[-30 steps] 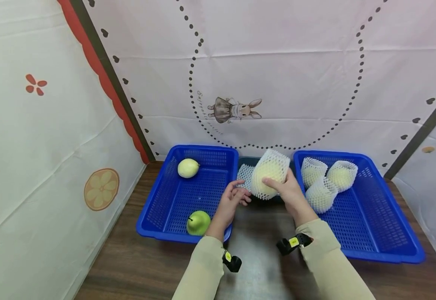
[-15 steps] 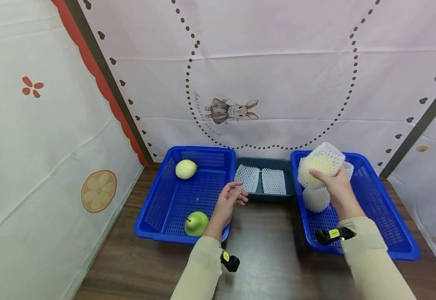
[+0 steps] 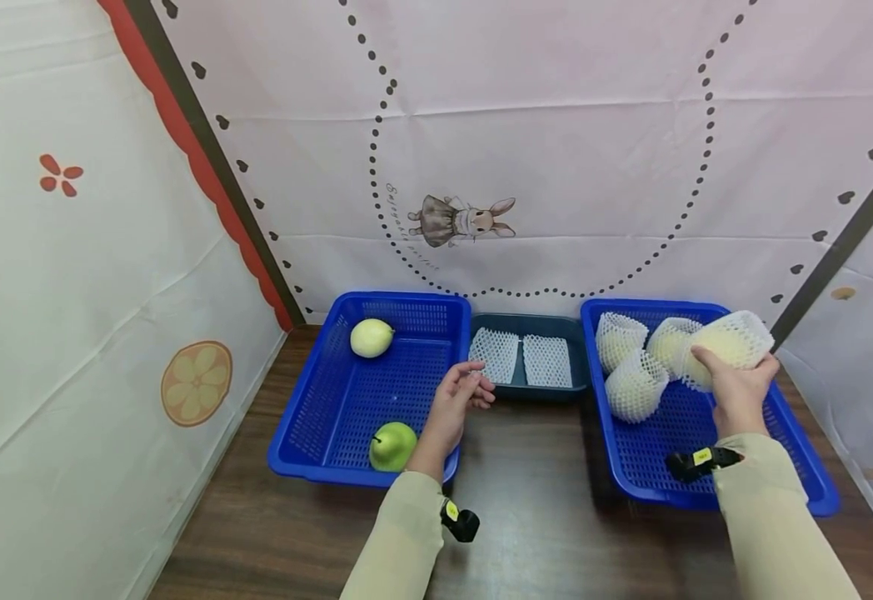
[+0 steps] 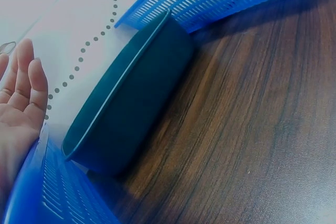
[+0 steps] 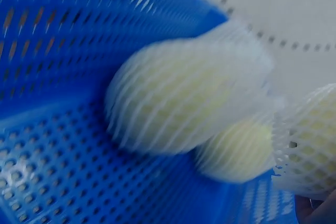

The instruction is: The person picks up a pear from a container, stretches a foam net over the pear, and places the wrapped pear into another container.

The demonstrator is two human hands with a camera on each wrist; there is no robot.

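Note:
My right hand (image 3: 742, 398) holds a pale yellow pear (image 3: 727, 343) in a white foam net, above the right blue basket (image 3: 785, 479). Three other net-wrapped fruits (image 3: 635, 387) lie in that basket's left part; the held one overlaps one of them in the head view. Close up in the right wrist view, the held pear (image 5: 315, 140) shows at the right edge. Over the right rim of the left blue basket (image 3: 316, 473) hovers my left hand (image 3: 453, 408), its fingers loosely bent with nothing in them. A green pear (image 3: 393, 447) and a pale yellow fruit (image 3: 371, 338) lie in the left basket.
Between the baskets stands a dark green tray (image 3: 511, 392) with flat foam nets (image 3: 547, 362) in two stacks. All of it sits on a brown wooden table (image 3: 526, 500). A printed white cloth (image 3: 556, 150) hangs behind and along the sides.
My right hand has carried the net-wrapped pear rightward from above the green tray to over the right basket. The left hand stays almost still by the left basket.

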